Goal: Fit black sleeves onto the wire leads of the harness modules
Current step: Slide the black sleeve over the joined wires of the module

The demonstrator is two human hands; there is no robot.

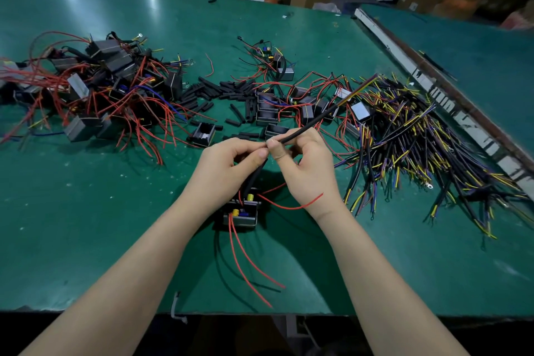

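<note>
— Where do the arms sit?
— Both bare forearms enter from the bottom edge, the left from 7 o'clock, the right from 5 o'clock, and converge toward the centre.
— And the left hand [228,165]?
— Back facing up, fingers curled, thumb tip pressed forward toward 2 o'clock, pinching.
— The right hand [306,162]?
— Back facing up too, wrist bent inward, thumb and forefinger pinching at 10 o'clock; the two thumbs nearly touch
</note>
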